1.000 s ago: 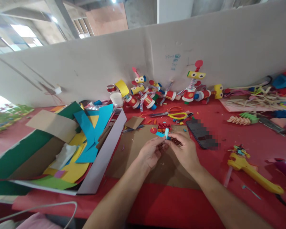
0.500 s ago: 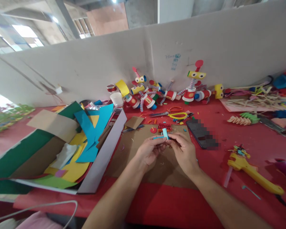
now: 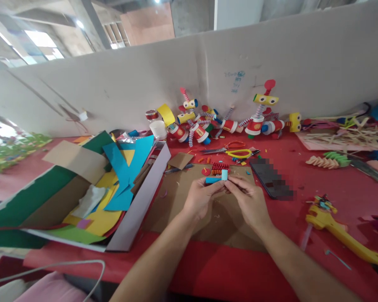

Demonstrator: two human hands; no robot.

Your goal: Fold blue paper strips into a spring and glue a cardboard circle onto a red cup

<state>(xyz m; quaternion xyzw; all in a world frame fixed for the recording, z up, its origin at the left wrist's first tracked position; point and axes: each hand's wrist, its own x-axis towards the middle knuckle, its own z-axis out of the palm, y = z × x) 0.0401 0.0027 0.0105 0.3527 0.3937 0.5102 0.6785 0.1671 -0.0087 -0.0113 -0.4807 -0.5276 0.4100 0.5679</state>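
Note:
Both my hands meet over a brown cardboard sheet (image 3: pixel 173 209), closed on a small blue folded paper strip (image 3: pixel 213 180). My left hand (image 3: pixel 199 197) pinches its left part, while the fingertips of my right hand (image 3: pixel 247 195) grip its right end, where a pale blue piece (image 3: pixel 224 174) stands upright. Some of the strip is hidden behind my fingers. Just beyond my fingertips lie a red folded paper spring (image 3: pixel 219 167) and a red paper disc (image 3: pixel 206 171).
An open box of coloured paper (image 3: pixel 138 205) is at the left. Scissors (image 3: pixel 216 150), yellow-handled pliers (image 3: pixel 239 153), a black phone (image 3: pixel 269 178) and a yellow glue gun (image 3: pixel 337 230) lie about. Paper-cup figures (image 3: pixel 255 126) line the grey partition (image 3: pixel 164 67).
The pale blue piece has turned, and more of the blue strip shows above my left fingers. My hands stay together; the whole view has shifted slightly.

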